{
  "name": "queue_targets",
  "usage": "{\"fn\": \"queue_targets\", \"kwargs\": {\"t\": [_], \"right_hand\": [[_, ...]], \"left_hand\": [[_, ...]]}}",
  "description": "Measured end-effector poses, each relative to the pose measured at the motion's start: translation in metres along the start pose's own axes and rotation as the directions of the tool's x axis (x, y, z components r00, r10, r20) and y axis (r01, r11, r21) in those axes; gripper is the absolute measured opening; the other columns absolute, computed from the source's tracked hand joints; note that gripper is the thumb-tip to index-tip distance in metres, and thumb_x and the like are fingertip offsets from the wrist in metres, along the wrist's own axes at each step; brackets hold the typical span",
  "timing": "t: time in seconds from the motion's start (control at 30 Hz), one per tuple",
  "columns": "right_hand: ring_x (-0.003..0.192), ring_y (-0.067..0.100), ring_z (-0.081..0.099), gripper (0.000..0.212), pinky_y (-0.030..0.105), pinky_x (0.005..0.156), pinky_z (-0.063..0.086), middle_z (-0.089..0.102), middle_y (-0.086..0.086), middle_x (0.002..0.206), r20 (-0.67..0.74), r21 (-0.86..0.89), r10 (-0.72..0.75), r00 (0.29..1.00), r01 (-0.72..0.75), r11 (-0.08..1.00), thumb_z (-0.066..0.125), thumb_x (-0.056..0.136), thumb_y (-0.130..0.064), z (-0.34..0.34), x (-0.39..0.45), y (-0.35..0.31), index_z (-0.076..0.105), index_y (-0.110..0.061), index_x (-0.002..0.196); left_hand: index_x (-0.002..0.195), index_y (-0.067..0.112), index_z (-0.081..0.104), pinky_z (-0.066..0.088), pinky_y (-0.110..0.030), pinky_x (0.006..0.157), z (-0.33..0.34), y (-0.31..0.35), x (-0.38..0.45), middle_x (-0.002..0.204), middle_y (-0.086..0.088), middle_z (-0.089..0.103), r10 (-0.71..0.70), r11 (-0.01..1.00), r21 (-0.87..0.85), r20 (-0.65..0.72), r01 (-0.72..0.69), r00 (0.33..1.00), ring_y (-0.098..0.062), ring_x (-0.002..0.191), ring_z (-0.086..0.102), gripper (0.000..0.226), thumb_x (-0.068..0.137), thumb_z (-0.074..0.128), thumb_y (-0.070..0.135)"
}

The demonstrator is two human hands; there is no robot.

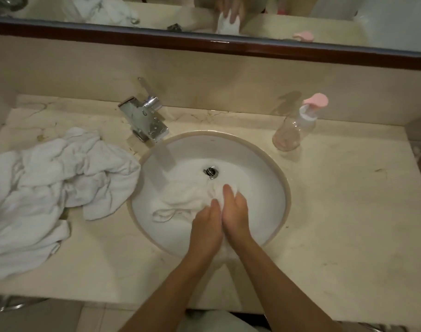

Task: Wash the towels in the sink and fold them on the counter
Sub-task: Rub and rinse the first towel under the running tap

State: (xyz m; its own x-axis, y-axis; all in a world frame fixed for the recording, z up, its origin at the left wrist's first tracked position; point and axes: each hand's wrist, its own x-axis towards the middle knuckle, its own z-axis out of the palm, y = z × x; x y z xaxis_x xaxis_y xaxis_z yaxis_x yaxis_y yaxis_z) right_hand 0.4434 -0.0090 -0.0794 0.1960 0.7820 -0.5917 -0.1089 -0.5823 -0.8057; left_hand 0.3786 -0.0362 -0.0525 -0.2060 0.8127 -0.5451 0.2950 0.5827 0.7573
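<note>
A wet white towel (180,202) lies bunched in the round white sink (264,168), left of the drain. My left hand (204,228) and my right hand (236,212) meet side by side over the towel's right end. Their fingers lie straight, pressing a fold of the cloth between the palms. A strip of towel shows between my wrists near the sink's front rim. My thumbs are hidden. A heap of crumpled white towels (53,188) lies on the marble counter (348,224) left of the sink, one edge hanging over the rim.
A chrome tap (147,118) stands at the sink's back left. A clear pump bottle with a pink top (294,128) stands on the counter at the back right. A mirror with a dark frame (228,45) runs along the wall.
</note>
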Motion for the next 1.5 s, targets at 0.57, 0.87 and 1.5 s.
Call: {"fn": "queue_targets", "kwargs": {"t": [0.57,0.87,1.5], "right_hand": [[0.089,0.029,0.060,0.033,0.041,0.085,0.047,0.064,0.012,0.090,-0.226,-0.268,0.007,0.974,-0.069,0.961,0.042,0.099,-0.029,0.042,0.040,-0.007,0.065,-0.005,0.093],[0.108,0.034,0.069,0.039,0.048,0.087,0.059,0.070,0.017,0.121,0.154,0.829,0.206,0.966,-0.240,0.505,0.052,0.096,-0.023,-0.063,0.032,-0.003,0.061,-0.008,0.131],[0.086,0.021,0.059,0.023,0.035,0.080,0.048,0.063,0.005,0.090,-0.039,-0.262,-0.106,0.994,0.092,0.961,0.049,0.101,-0.029,0.041,0.007,0.007,0.059,-0.016,0.085]], "left_hand": [[0.094,0.014,0.071,0.043,-0.031,0.087,-0.038,0.008,0.041,0.099,-0.010,0.070,0.032,0.995,0.094,0.069,-0.038,0.997,-0.024,0.098,0.062,0.053,0.107,0.027,0.042],[0.129,-0.003,0.059,0.047,-0.042,0.095,-0.082,-0.038,0.045,0.128,-0.021,0.063,-0.111,0.531,-0.763,0.369,0.369,0.923,-0.035,0.117,0.060,0.051,0.094,0.040,0.028],[0.136,0.008,0.053,0.046,-0.038,0.100,-0.033,-0.012,0.057,0.129,-0.016,0.062,-0.201,0.974,-0.103,-0.005,0.199,0.980,-0.030,0.112,0.059,0.045,0.108,0.030,0.034]]}}
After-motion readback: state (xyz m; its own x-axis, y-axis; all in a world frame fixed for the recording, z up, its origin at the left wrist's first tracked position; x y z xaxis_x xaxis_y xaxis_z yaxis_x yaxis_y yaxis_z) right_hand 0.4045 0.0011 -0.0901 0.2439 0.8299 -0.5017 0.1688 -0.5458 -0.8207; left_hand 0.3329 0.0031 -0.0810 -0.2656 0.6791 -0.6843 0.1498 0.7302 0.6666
